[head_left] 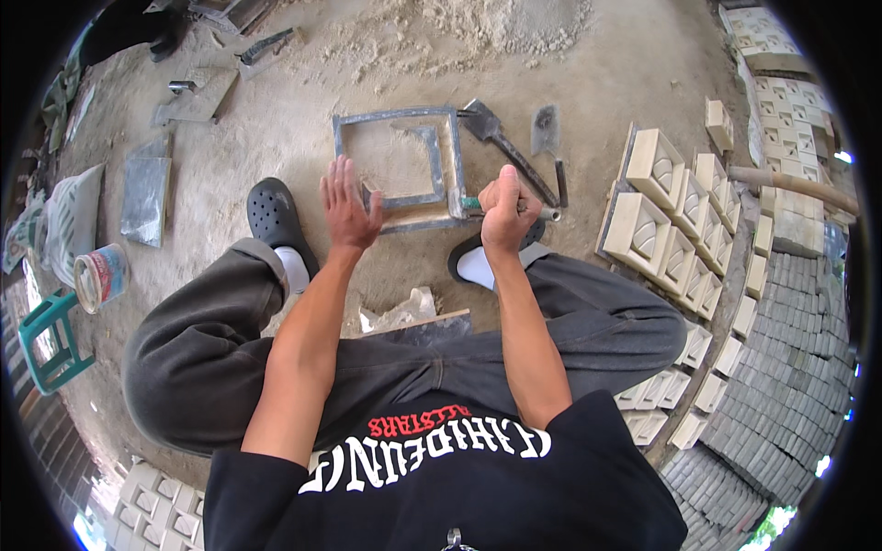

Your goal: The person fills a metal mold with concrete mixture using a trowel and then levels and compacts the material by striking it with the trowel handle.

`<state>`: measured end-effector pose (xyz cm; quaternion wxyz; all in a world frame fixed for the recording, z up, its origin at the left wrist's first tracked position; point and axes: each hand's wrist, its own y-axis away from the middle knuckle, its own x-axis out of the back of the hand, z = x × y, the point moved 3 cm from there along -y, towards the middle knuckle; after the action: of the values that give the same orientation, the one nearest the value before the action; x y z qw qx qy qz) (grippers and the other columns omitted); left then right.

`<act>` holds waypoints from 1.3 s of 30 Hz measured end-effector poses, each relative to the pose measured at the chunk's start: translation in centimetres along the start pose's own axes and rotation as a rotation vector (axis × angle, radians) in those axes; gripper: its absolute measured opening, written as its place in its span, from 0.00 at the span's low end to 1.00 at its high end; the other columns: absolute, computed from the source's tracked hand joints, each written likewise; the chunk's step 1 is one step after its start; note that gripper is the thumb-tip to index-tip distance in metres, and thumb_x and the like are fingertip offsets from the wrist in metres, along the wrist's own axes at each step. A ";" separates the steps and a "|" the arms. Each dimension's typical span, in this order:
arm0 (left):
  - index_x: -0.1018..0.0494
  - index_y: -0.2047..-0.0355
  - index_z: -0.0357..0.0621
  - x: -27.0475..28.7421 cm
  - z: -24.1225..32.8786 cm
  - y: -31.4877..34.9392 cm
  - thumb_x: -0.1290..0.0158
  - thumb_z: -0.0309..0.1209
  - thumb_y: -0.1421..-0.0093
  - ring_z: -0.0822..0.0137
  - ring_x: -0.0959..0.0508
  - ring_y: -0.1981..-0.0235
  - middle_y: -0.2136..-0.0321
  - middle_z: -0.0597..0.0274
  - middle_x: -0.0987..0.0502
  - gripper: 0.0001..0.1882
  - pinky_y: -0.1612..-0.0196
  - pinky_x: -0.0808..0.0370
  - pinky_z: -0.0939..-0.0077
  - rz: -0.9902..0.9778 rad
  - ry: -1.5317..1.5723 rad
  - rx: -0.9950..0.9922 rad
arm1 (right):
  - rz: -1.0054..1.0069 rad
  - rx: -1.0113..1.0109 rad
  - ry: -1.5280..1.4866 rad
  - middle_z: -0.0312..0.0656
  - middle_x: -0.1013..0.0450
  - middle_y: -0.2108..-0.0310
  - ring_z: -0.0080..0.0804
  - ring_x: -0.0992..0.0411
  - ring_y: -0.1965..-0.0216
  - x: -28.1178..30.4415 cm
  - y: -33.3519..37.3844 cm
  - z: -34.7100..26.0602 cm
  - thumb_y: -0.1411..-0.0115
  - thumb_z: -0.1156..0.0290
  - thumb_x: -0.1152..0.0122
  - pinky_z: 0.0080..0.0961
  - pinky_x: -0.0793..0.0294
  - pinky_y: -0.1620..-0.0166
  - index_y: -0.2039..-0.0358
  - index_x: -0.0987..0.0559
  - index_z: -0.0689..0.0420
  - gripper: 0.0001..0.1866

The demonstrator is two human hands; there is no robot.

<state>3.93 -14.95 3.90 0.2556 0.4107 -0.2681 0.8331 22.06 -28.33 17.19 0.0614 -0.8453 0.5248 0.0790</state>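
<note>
A square grey metal mould frame (400, 116) lies on the sandy ground between my feet, with a smaller angled metal piece (434, 158) inside it. My left hand (347, 207) rests at the frame's near left side, fingers stretched out, holding nothing I can see. At the near right corner my right hand (508, 213) is closed round a short rod-like handle (550, 215). A green part shows between that fist and the frame. Whether the handle is fixed to the frame I cannot tell. Pale material lines the frame's right and near sides.
A dark flat-bladed tool (484, 121) and a small trowel (546, 129) lie right of the frame. Cast pale blocks (643, 225) stand farther right. A sand heap (537, 18) is at the back. A bucket (99, 277) and a green stool (50, 340) stand left.
</note>
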 end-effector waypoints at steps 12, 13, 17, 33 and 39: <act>0.44 0.36 0.33 -0.6 -1.5 0.5 0.53 0.36 0.38 0.45 0.40 0.35 0.38 0.41 0.38 0.32 0.33 0.46 0.54 0.084 0.095 0.264 | 0.023 0.049 0.024 0.28 0.44 0.88 0.15 0.50 0.85 -0.6 0.7 -2.4 0.30 0.66 0.51 0.24 0.54 0.80 0.87 0.41 0.56 0.26; 0.43 0.37 0.32 -0.5 -1.7 0.2 0.53 0.36 0.38 0.45 0.39 0.36 0.39 0.41 0.37 0.32 0.34 0.44 0.55 0.080 0.105 0.264 | 0.034 0.088 0.001 0.28 0.45 0.88 0.15 0.50 0.85 -0.7 0.8 -2.8 0.30 0.65 0.51 0.24 0.54 0.80 0.87 0.41 0.56 0.26; 0.43 0.37 0.31 -0.9 -1.0 -0.1 0.53 0.35 0.38 0.44 0.37 0.38 0.40 0.40 0.36 0.32 0.35 0.42 0.56 0.092 0.136 0.252 | 0.035 0.034 0.138 0.30 0.46 0.90 0.17 0.51 0.87 -0.8 0.9 0.3 0.30 0.69 0.52 0.24 0.52 0.81 0.89 0.43 0.53 0.27; 0.43 0.37 0.31 -0.9 -1.5 -0.1 0.53 0.36 0.38 0.46 0.36 0.38 0.41 0.40 0.34 0.32 0.36 0.40 0.57 0.098 0.071 0.221 | -0.035 0.112 0.245 0.28 0.45 0.88 0.16 0.49 0.85 -0.4 -0.5 0.4 0.30 0.66 0.51 0.24 0.53 0.80 0.89 0.42 0.54 0.27; 0.42 0.37 0.31 -0.6 -1.2 0.0 0.53 0.36 0.38 0.45 0.35 0.39 0.41 0.40 0.34 0.31 0.37 0.39 0.57 0.097 0.070 0.232 | -0.034 0.134 0.223 0.28 0.44 0.88 0.15 0.50 0.85 -0.7 0.1 -1.2 0.30 0.66 0.50 0.23 0.53 0.80 0.88 0.42 0.55 0.27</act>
<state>3.59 -14.25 2.80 0.1751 0.3948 -0.1806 0.8837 21.79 -27.99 18.53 0.0603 -0.8516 0.5181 -0.0517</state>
